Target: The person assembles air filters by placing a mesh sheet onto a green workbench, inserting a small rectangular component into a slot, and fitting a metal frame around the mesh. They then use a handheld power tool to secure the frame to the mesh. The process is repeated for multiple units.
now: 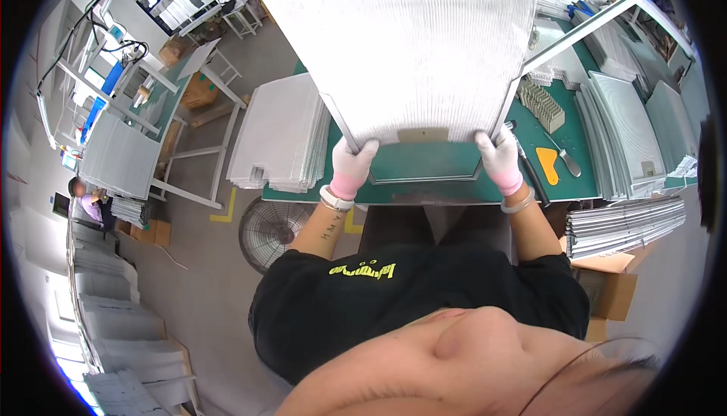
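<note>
A large pale ribbed panel [424, 52] with grey metal side edges is raised in front of me above the green tabletop [424, 160]. My left hand [354, 167], in a white glove with a pink cuff, is closed round its lower left corner. The lower right corner is gripped by my right hand [500, 162], gloved the same way. A small beige patch [423, 136] sits at the middle of the panel's lower edge. Just right of my right hand lie a hammer [530, 166], a yellow scraper [547, 166] and a tool with a grey handle [569, 163].
A stack of ribbed panels [276, 136] stands at the left, with more panels [621, 132] at the right. Beige blocks [541, 107] lie in a row behind the tools. A floor fan [276, 233] stands below the table's left edge. Two people work farther off.
</note>
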### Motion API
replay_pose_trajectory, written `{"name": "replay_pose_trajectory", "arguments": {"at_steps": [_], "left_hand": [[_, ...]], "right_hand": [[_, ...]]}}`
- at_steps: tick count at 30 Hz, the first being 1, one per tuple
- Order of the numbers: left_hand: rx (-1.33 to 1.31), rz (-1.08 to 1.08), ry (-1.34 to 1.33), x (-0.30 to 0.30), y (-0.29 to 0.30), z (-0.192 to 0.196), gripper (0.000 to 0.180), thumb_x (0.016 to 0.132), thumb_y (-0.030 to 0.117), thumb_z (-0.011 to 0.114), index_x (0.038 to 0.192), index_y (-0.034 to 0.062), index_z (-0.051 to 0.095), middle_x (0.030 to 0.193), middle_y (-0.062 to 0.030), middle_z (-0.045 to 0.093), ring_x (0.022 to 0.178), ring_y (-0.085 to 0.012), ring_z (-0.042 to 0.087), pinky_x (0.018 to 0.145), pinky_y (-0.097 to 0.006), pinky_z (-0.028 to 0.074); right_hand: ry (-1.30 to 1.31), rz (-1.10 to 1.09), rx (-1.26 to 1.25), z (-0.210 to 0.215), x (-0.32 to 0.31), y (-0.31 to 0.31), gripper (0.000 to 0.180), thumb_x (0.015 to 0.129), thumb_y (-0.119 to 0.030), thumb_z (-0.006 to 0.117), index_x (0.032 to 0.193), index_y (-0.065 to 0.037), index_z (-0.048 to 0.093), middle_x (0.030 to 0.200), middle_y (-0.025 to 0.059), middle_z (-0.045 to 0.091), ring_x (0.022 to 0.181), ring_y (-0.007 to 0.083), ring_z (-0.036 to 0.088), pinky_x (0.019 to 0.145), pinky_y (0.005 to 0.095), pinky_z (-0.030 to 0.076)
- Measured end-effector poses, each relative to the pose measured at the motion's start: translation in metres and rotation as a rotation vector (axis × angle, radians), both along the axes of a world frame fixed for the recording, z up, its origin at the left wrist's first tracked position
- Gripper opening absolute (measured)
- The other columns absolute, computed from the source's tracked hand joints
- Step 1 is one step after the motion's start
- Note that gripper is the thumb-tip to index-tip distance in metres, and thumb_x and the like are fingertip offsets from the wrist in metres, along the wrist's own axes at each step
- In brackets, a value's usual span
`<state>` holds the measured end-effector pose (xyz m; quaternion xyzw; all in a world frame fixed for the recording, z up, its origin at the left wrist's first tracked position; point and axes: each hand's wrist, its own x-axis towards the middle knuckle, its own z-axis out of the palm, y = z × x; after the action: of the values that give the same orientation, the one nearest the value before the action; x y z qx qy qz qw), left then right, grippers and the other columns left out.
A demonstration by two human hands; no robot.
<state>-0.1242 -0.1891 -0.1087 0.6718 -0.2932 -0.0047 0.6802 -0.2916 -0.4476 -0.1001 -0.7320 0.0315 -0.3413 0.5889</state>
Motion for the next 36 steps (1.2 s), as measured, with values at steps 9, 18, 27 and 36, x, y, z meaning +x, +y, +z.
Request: {"name": "replay_pose_trajectory", "arguments": {"at_steps": [9,18,27,36], "left_hand": [[-0.286,-0.150,-0.099,0.022,0.004,0.088,0.008,0.088,-0.003,0.063,0.092,0.0011,0.058,0.090,-0.0016,0.063,0.081,-0.0087,0.057,0.073,-0.025,0.048],[-0.188,-0.074,-0.032,-0.005,0.006,0.019,0.019,0.091,0.002,0.070,0.108,-0.0041,0.066,0.095,-0.0043,0.070,0.086,-0.0107,0.064,0.076,-0.026,0.052],[0.057,-0.255,0.181,0.007,0.028,-0.012,0.036,0.090,0.010,0.075,0.121,-0.0041,0.065,0.114,-0.0082,0.071,0.102,-0.0150,0.066,0.090,-0.031,0.053],[-0.086,-0.033,-0.441,-0.002,0.023,0.109,0.016,0.085,0.004,0.069,0.100,-0.0020,0.070,0.092,-0.0088,0.069,0.081,-0.0175,0.065,0.071,-0.029,0.052]], "right_hand": [[-0.088,-0.252,0.009,0.079,0.006,-0.014,0.020,0.092,-0.004,0.070,0.080,-0.006,0.053,0.071,-0.0064,0.047,0.067,0.0041,0.041,0.061,0.0223,0.038],[-0.009,-0.205,0.091,0.010,-0.005,-0.001,0.007,0.096,-0.008,0.067,0.099,-0.002,0.066,0.078,-0.0046,0.058,0.071,0.0037,0.048,0.065,0.0229,0.043],[0.073,0.017,0.229,-0.034,-0.012,-0.008,0.037,0.097,-0.004,0.061,0.134,0.002,0.057,0.125,0.0058,0.064,0.110,0.0124,0.059,0.097,0.0298,0.047],[-0.048,-0.491,-0.934,0.084,-0.008,-0.048,0.022,0.104,-0.012,0.050,0.098,0.003,0.066,0.094,0.0101,0.070,0.082,0.0175,0.064,0.077,0.0289,0.051]]}}
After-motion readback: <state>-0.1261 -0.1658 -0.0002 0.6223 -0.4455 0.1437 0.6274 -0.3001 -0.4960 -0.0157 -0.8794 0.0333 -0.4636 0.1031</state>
